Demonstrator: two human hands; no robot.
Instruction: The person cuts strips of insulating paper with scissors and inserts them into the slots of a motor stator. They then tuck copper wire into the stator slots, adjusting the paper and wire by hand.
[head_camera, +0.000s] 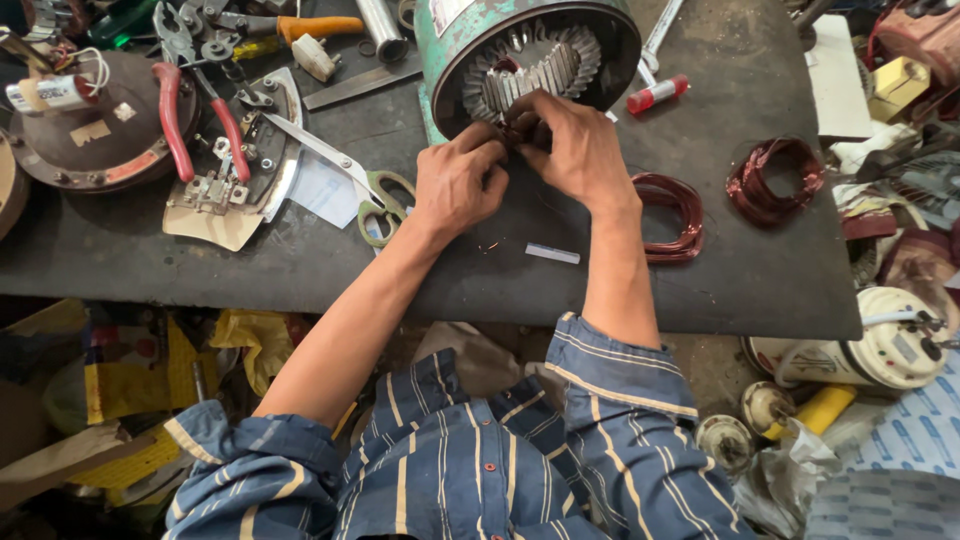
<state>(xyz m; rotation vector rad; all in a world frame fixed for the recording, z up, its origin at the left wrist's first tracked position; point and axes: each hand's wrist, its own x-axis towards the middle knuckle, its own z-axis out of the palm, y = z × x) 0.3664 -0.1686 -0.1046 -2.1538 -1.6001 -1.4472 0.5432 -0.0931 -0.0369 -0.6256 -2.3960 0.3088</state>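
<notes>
A green motor stator housing (455, 45) lies on its side on the dark workbench (750, 280), its slotted steel core (530, 65) facing me. My left hand (455, 185) and my right hand (575, 150) meet at the lower rim of its opening. Both pinch dark reddish copper winding wire (520, 130) there, fingers curled around it. How the wire runs into the slots is hidden by my fingers. A loose coil of copper wire (675, 215) lies just right of my right wrist, and another coil (775, 180) further right.
Green-handled scissors (375, 195), red-handled pliers (195, 115) and a metal end plate (235, 170) lie at left. A red marker (655, 95) and a wrench (660, 35) sit behind the housing. A white slip (552, 254) lies near the front edge. Motor parts and bags crowd the floor.
</notes>
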